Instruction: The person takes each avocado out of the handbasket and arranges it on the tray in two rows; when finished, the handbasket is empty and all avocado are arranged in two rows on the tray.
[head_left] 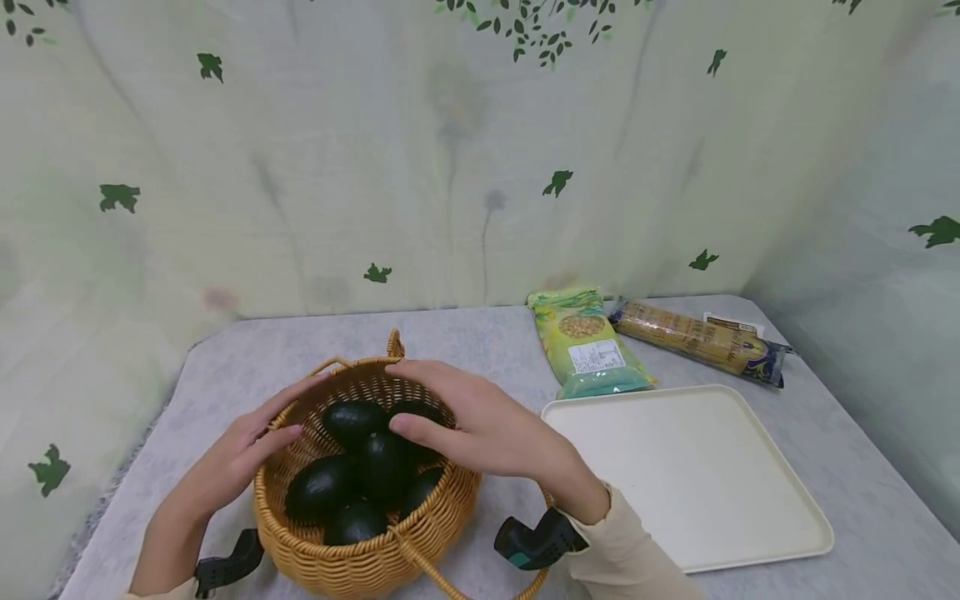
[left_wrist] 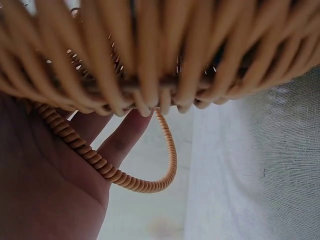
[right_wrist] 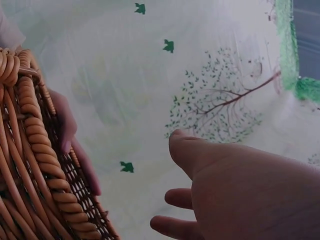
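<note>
A woven wicker basket (head_left: 315,554) stands on the grey table and holds several dark green avocados (head_left: 352,421). My left hand (head_left: 262,437) rests against the basket's left rim with its fingers fairly straight. In the left wrist view the basket's loop handle (left_wrist: 125,180) lies across the palm of my left hand (left_wrist: 50,190). My right hand (head_left: 442,408) hovers over the avocados with its fingers spread, thumb close to the top fruit, holding nothing. The right wrist view shows my right hand (right_wrist: 240,190) empty beside the basket (right_wrist: 35,165).
A cream tray (head_left: 690,475) lies right of the basket. Behind it lie a green packet (head_left: 588,346) and a long brown packet (head_left: 701,337). A leaf-print curtain (head_left: 450,167) closes off the back and both sides of the table.
</note>
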